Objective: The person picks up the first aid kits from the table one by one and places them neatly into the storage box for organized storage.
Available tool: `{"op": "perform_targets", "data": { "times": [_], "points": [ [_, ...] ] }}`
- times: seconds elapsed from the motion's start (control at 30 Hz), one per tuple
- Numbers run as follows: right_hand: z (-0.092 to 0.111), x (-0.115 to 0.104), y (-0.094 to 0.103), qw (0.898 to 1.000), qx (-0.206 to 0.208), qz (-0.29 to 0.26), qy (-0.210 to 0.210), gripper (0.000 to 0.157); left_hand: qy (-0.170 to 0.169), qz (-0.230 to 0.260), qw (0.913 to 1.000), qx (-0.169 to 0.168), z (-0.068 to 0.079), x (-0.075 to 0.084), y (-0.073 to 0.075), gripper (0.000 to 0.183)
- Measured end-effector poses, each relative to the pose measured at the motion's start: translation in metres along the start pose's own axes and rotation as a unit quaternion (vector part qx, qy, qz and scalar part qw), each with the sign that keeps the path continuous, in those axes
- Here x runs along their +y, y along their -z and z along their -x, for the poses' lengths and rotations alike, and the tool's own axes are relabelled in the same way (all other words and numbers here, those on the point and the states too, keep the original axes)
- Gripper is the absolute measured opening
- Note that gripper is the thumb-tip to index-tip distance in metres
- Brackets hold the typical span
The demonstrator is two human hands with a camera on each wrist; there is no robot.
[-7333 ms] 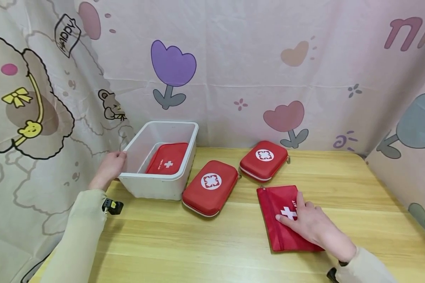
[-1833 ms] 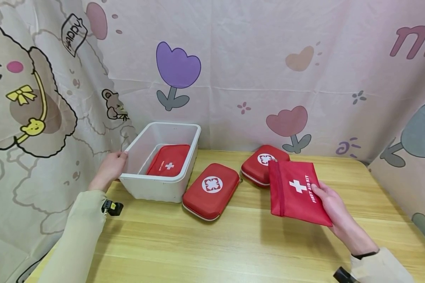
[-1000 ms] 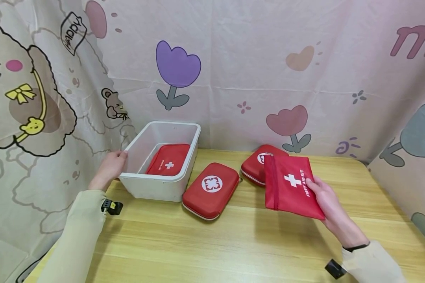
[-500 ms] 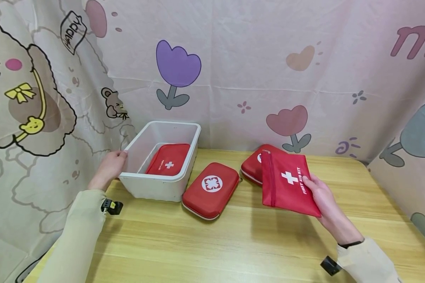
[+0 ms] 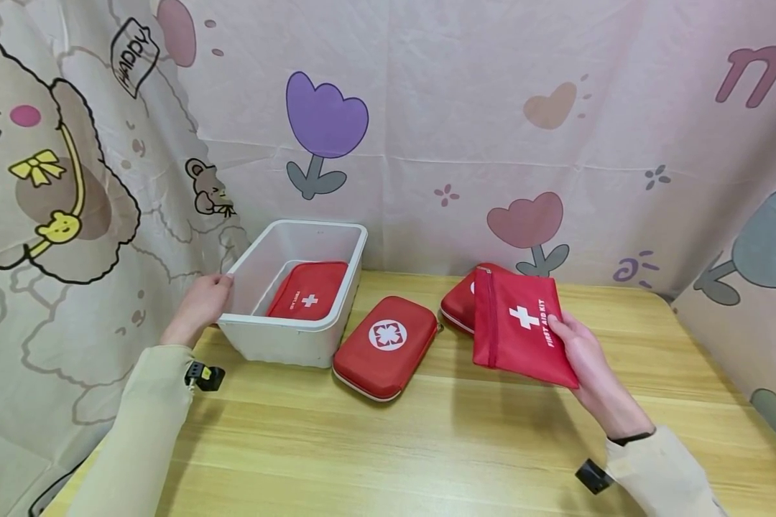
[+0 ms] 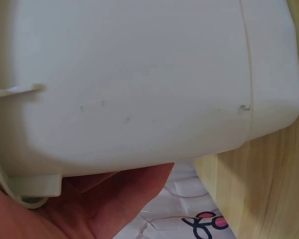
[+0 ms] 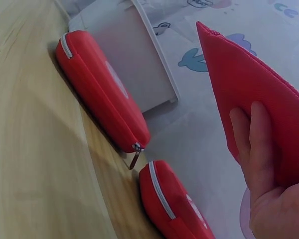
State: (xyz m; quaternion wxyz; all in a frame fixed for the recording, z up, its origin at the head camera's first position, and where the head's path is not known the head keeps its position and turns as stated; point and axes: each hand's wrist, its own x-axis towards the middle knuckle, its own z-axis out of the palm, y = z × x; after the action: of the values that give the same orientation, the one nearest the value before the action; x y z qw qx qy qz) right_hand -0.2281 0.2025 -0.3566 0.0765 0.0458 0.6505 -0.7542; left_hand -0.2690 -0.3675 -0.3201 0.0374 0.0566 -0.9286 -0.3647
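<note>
A flat red zip pouch [image 5: 514,337] lettered FIRST AID KIT is held above the table by my right hand [image 5: 588,366]. The thumb lies on its front, and in the right wrist view two fingers [image 7: 259,144] press its back. My left hand [image 5: 202,309] grips the left rim of a white plastic bin [image 5: 291,345]; in the left wrist view its fingers [image 6: 134,194] curl against the bin's outer wall. Inside the bin lies a red first aid pouch [image 5: 297,287] with a white cross.
A red hard zip case [image 5: 384,348] lies just right of the bin. Behind the held pouch a smaller red case [image 5: 459,305] is partly hidden. The wooden table [image 5: 336,459] backs onto a printed curtain [image 5: 427,108].
My right hand has lifted the pouch off the table since the earliest frame. Lately it drifts slightly left and up, covering more of the small case. My left hand stays on the bin.
</note>
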Motion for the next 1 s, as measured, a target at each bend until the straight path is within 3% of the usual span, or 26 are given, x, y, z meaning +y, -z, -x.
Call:
{"op": "perform_targets", "data": {
  "times": [1.0],
  "points": [
    [-0.0046,-0.0041,-0.0106,0.999,-0.009,-0.042,0.010,0.072,0.000,0.001,0.9999,-0.012,0.0005,-0.0012,0.0019,0.063]
  ]
}}
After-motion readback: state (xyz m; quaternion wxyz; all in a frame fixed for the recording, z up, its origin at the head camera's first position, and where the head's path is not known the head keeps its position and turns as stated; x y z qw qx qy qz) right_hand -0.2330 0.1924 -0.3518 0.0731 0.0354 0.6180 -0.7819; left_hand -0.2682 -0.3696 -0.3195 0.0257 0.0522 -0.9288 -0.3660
